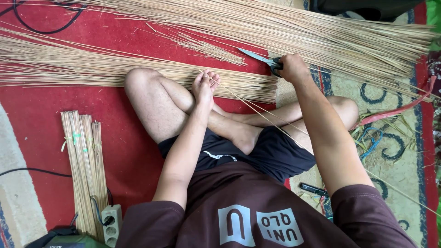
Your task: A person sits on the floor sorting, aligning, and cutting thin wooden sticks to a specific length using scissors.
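Observation:
I sit cross-legged on a red carpet (128, 151). My left hand (205, 85) pinches one thin bamboo stick (257, 111) that runs diagonally down to the right across my legs. My right hand (292, 68) grips a pair of dark-handled scissors (262, 59), blades pointing left over a long pile of thin sticks (92, 69). A second, larger heap of sticks (294, 32) lies fanned out beyond the scissors.
Tied bundles of cut sticks (85, 165) lie at my left. A power strip (111, 222) with a plugged cable sits at the lower left. A black cable (41, 30) loops at the top left. A small dark tool (313, 189) and scraps lie at my right.

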